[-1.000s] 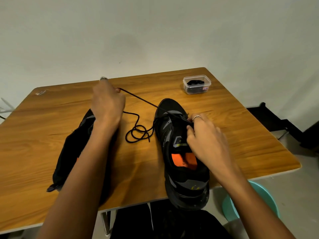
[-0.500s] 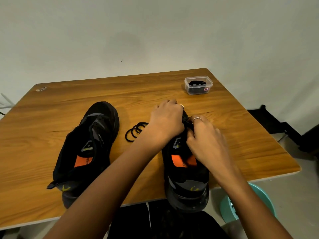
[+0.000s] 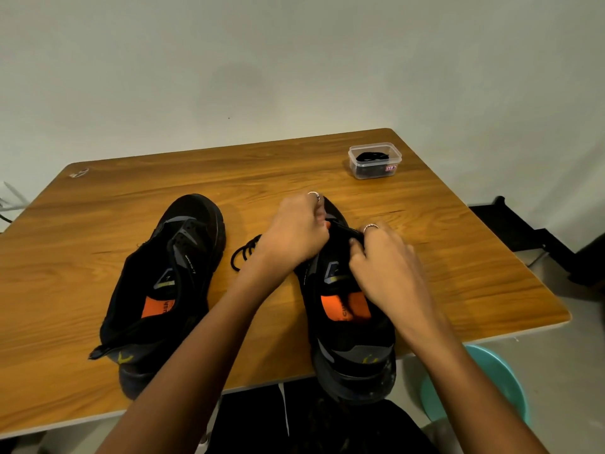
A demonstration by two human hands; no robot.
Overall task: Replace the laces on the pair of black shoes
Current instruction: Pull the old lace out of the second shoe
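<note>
Two black shoes with orange insoles stand on the wooden table (image 3: 98,231). The left shoe (image 3: 170,283) has no lace and lies apart from my hands. The right shoe (image 3: 347,322) overhangs the table's near edge. My left hand (image 3: 294,229) and my right hand (image 3: 383,267) are both on the front of the right shoe, fingers curled and pinching the black lace at the eyelets. Loose coils of that black lace (image 3: 244,253) lie on the table between the shoes. The eyelets themselves are hidden under my hands.
A small clear plastic box (image 3: 375,160) with black laces inside stands at the table's far right corner. A teal round stool or bucket (image 3: 491,385) sits on the floor below the right edge. A wall rises behind the table.
My left hand came back from the far left, where it was pulling the lace taut, to the right shoe's front. The left shoe is now uncovered. The lace slack gathered into coils.
</note>
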